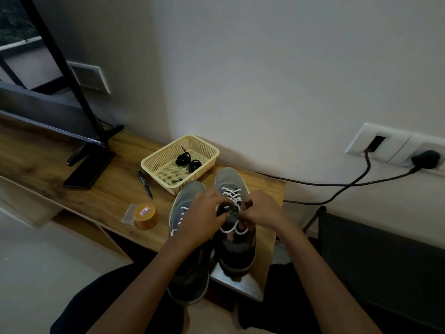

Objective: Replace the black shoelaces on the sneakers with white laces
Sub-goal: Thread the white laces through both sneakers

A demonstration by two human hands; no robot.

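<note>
Two grey sneakers stand side by side on the wooden table, toes toward the wall. The right sneaker (228,179) carries a crossed white lace (231,195). Loops of that lace hang over its tongue. My left hand (203,219) and my right hand (261,212) meet above the tongue, each pinching part of the white lace. The left sneaker (186,196) lies partly under my left hand, with white lace showing at its eyelets. Two coiled black laces (189,161) lie in the cream basket (154,161).
A black marker (145,181) and a round orange container (145,215) on a clear bag sit left of the shoes. A monitor stand (90,162) occupies the table's left. A black cable (337,184) runs from the wall socket. A dark chair (375,249) stands at right.
</note>
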